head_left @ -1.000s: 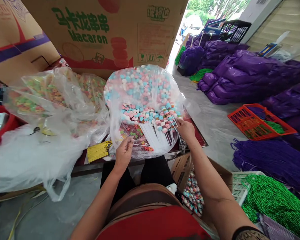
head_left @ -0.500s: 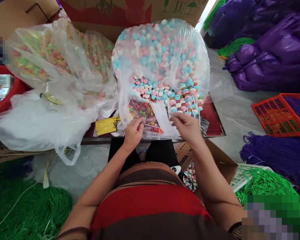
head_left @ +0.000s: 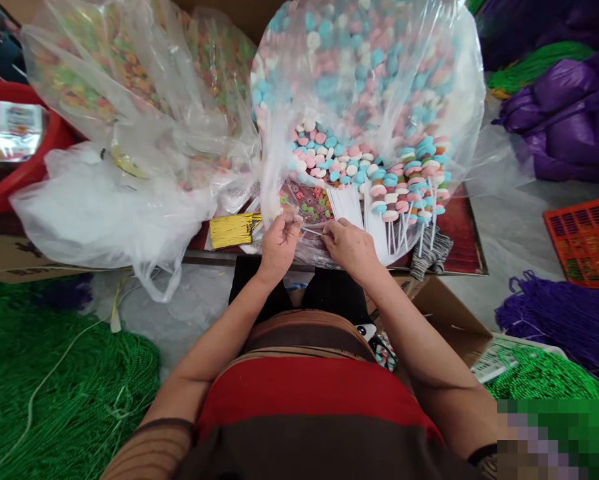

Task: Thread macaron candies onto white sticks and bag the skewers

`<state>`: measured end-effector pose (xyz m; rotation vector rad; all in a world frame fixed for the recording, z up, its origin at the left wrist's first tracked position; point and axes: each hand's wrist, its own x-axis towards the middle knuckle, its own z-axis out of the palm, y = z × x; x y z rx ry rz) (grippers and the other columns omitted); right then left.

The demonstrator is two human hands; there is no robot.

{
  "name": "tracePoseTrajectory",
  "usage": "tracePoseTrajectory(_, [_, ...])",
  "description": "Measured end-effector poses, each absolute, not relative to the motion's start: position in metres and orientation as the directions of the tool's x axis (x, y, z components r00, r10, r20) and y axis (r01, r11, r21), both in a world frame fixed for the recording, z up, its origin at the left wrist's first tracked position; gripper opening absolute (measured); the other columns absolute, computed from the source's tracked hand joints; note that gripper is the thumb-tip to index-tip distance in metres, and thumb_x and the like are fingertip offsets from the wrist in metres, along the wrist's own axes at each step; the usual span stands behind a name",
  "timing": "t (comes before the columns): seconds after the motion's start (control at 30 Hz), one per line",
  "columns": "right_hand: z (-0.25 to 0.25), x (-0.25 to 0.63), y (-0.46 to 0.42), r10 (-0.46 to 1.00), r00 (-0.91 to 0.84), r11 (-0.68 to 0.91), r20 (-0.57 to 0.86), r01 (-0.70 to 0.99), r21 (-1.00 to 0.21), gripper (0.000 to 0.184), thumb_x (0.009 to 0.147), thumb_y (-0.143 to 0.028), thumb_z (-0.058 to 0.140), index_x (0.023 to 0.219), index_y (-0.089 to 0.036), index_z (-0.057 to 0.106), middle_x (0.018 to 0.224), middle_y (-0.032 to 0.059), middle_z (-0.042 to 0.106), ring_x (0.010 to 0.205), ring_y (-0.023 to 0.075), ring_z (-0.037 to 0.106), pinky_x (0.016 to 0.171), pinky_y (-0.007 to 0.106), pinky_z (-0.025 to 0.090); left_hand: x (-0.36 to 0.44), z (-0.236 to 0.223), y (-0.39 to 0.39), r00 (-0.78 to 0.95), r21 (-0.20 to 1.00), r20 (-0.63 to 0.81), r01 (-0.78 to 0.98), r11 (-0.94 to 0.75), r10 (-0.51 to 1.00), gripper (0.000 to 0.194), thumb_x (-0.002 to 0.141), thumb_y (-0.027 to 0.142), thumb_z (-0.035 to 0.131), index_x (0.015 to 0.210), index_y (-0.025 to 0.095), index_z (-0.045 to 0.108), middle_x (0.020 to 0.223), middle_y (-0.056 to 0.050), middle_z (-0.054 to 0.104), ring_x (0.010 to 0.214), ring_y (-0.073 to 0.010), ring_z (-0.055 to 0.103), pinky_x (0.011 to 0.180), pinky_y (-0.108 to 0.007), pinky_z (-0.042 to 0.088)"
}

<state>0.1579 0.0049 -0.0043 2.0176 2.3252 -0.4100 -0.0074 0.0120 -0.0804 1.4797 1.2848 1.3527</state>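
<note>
A thin white stick (head_left: 313, 232) runs between my two hands over the front edge of the table. My left hand (head_left: 280, 245) pinches its left end, and anything else in those fingertips is too small to make out. At its other end, the fingers of my right hand (head_left: 350, 245) are closed on the stick. Just beyond lie a bundle of white sticks (head_left: 346, 202) and small ring-shaped candies (head_left: 311, 201) in clear plastic. Behind them, an open clear bag holds pink, blue and white candies (head_left: 349, 163). Finished-looking candy skewers (head_left: 413, 179) rest at its right.
Yellow ties (head_left: 230, 231) lie left of my hands, beside a white plastic bag (head_left: 104, 220). A red tub (head_left: 54, 137) stands far left. A striped grey cloth (head_left: 432, 252) lies at the table's right. Green cord (head_left: 79, 380) and an orange crate (head_left: 586, 237) are on the floor.
My right hand has moved left and down from beside the white sticks to the stick's right end. The view has shifted, so the table things sit higher and farther right.
</note>
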Motion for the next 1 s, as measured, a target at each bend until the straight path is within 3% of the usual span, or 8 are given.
tracePoseTrajectory(0.13, [-0.016,0.152,0.005,0.976,-0.161,0.126,-0.15,0.967,-0.22,0.037,0.105,-0.028,0.04,0.113,-0.021,0.074,0.121,0.0141,0.071,0.094,0.0251,0.068,0.067,0.032,0.039,-0.006,-0.083,0.014,-0.081,0.972,0.207,0.132,-0.196,0.975,0.056,0.098,0.061,0.054,0.142,0.025,0.055,0.118,-0.009,0.074,0.106,-0.0203,0.073,0.087,-0.033,0.063])
tracePoseTrajectory(0.27, [-0.019,0.161,0.013,0.997,-0.08,0.073,0.005,0.883,-0.463,0.025,0.098,-0.028,0.053,0.098,-0.02,0.077,0.102,0.011,0.073,0.085,0.0222,0.067,0.069,0.032,0.044,-0.004,-0.082,0.013,-0.109,0.991,0.117,0.084,-0.109,0.987,0.052,0.098,0.053,0.057,0.142,0.026,0.056,0.119,-0.009,0.073,0.103,-0.02,0.073,0.081,-0.031,0.064])
tracePoseTrajectory(0.4, [-0.006,0.177,0.021,0.961,0.125,0.126,0.247,0.597,-0.792,0.015,0.093,-0.034,0.062,0.089,-0.021,0.071,0.083,0.0029,0.07,0.076,0.0178,0.064,0.071,0.031,0.05,-0.003,-0.08,0.013,-0.109,0.995,0.071,0.081,-0.063,0.991,0.04,0.097,0.041,0.06,0.132,0.022,0.064,0.114,-0.008,0.076,0.097,-0.0179,0.073,0.078,-0.029,0.064])
tracePoseTrajectory(0.53, [0.009,0.183,0.021,0.917,0.322,0.174,0.235,0.208,-0.963,0.023,0.093,-0.046,0.065,0.088,-0.024,0.06,0.068,-0.0036,0.062,0.062,0.0135,0.063,0.059,0.027,0.053,-0.003,-0.074,0.013,-0.079,0.99,0.102,0.103,-0.094,0.992,0.029,0.094,0.038,0.064,0.114,0.019,0.074,0.114,-0.008,0.079,0.101,-0.019,0.074,0.095,-0.035,0.061])
tracePoseTrajectory(0.73, [0.01,0.179,0.004,0.948,0.317,0.101,-0.003,-0.311,-0.945,0.034,0.081,-0.046,0.079,0.083,-0.024,0.055,0.075,-0.0044,0.066,0.072,0.013,0.074,0.063,0.023,0.062,0.003,-0.049,-0.001,-0.01,0.989,0.107,-0.104,-0.108,0.994,0.035,0.087,0.049,0.074,0.106,0.021,0.079,0.102,-0.006,0.081,0.105,-0.0206,0.073,0.108,-0.04,0.054])
tracePoseTrajectory(0.87, [0.001,0.176,-0.012,0.948,0.293,0.019,-0.122,-0.438,-0.899,0.032,0.075,-0.041,0.085,0.082,-0.022,0.059,0.076,-0.0042,0.069,0.07,0.0125,0.075,0.06,0.021,0.062,0.008,-0.031,-0.01,-0.03,0.973,0.058,-0.22,-0.063,0.998,0.043,0.081,0.063,0.076,0.094,0.022,0.08,0.104,-0.005,0.081,0.104,-0.0212,0.073,0.105,-0.04,0.055])
tracePoseTrajectory(1.0, [-0.007,0.175,-0.021,0.941,0.28,-0.02,-0.189,-0.511,-0.859,0.032,0.07,-0.037,0.089,0.078,-0.022,0.062,0.075,-0.0045,0.071,0.071,0.0123,0.076,0.061,0.019,0.063,0.011,-0.023,-0.015,-0.054,0.953,0.028,-0.299,-0.043,0.998,0.051,0.073,0.07,0.08,0.095,0.023,0.081,0.1,-0.003,0.082,0.095,-0.0209,0.075,0.099,-0.04,0.058])
